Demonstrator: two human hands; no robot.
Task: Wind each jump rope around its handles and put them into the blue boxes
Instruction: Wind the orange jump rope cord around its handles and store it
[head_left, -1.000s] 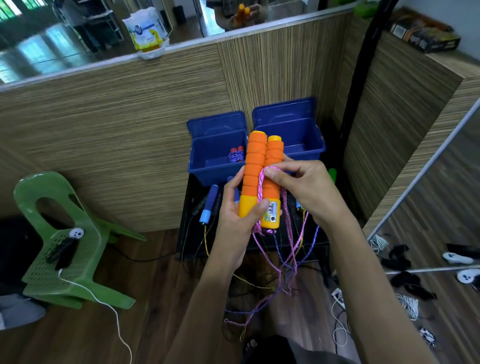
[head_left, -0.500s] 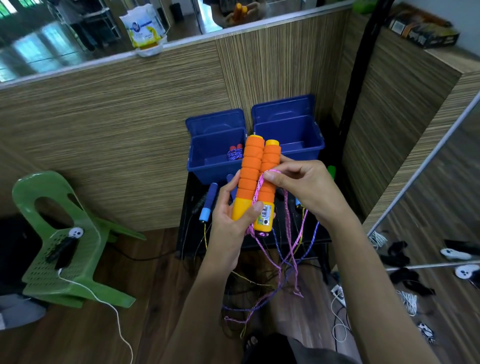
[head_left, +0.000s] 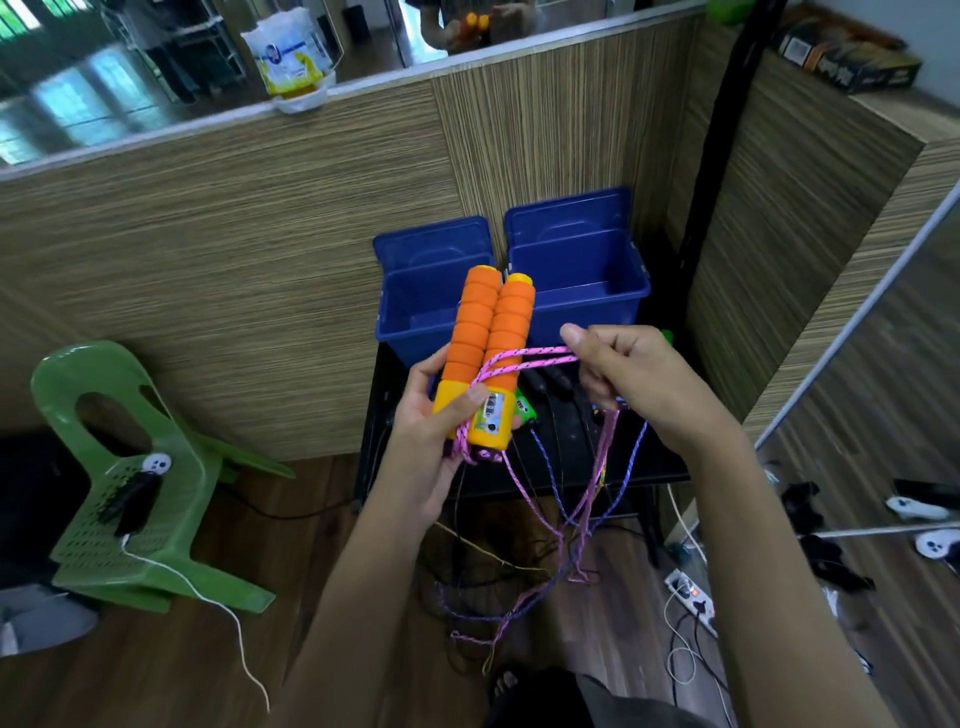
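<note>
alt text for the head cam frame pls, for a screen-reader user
A left hand grips two orange jump-rope handles held side by side, while the right hand pulls a pink cord taut across them, mid-wrap. Behind stand two open blue boxes on a black table; loose cord hangs toward the wooden floor.
</note>
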